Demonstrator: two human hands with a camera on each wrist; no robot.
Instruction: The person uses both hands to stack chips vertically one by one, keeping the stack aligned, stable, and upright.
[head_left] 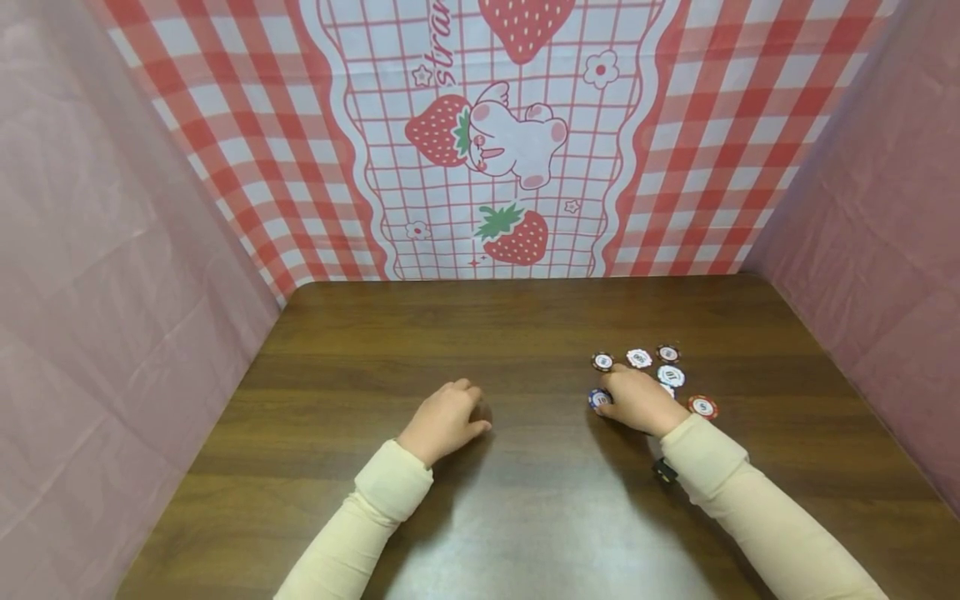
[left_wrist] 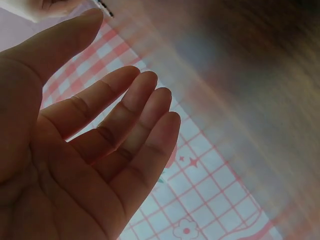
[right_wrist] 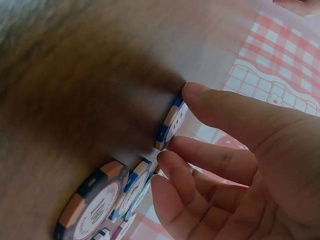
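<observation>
In the head view a blue-edged poker chip [head_left: 599,400] marked 10 lies on the table at the left of a loose group of chips. My right hand [head_left: 641,400] holds that chip by its rim; in the right wrist view the thumb touches one edge of the blue chip [right_wrist: 172,120] and a fingertip the opposite edge. Left of it, my left hand [head_left: 446,421] rests low over the tabletop. Its fingers [left_wrist: 132,100] are loosely bent in the left wrist view, and nothing lies in the palm.
Around the right hand lie a dark chip [head_left: 603,361], a white-and-pink chip [head_left: 639,358], another dark chip [head_left: 668,353], a pale blue chip [head_left: 671,376] and a red chip [head_left: 703,407]. One more chip is partly covered by the hand. Checked cloth [head_left: 712,150] hangs behind the wooden table [head_left: 360,333].
</observation>
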